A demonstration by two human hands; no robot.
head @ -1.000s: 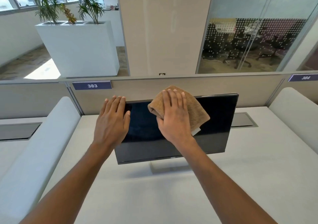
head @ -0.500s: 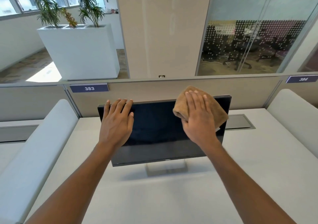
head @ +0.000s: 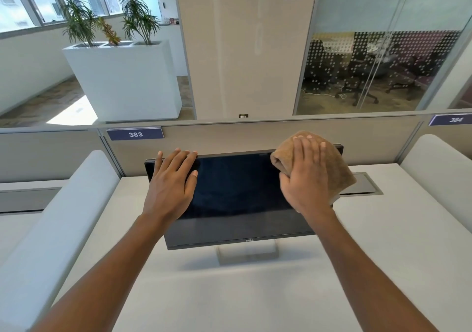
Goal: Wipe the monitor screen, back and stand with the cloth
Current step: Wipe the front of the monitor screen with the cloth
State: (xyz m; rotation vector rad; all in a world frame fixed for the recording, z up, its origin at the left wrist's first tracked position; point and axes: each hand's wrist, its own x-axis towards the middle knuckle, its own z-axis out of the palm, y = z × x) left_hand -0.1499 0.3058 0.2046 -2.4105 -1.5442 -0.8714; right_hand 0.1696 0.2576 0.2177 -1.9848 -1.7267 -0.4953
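Observation:
A black monitor point(head: 235, 199) stands on a silver stand point(head: 247, 253) in the middle of the white desk, screen dark and tilted back. My left hand point(head: 171, 186) lies flat on the screen's upper left part, fingertips at the top edge. My right hand point(head: 307, 176) presses a folded tan cloth point(head: 337, 168) flat against the screen's upper right corner. The cloth covers that corner and hangs past the right edge. The monitor's back is hidden.
The white desk point(head: 255, 293) is bounded by padded white dividers at left point(head: 51, 224) and right point(head: 439, 168) and a beige partition point(head: 229, 137) close behind the monitor. A grey cable hatch point(head: 365, 186) sits at the back right.
My right hand has slid the cloth rightward along the top of the screen, from near the middle to the upper right corner. My left hand has stayed on the upper left.

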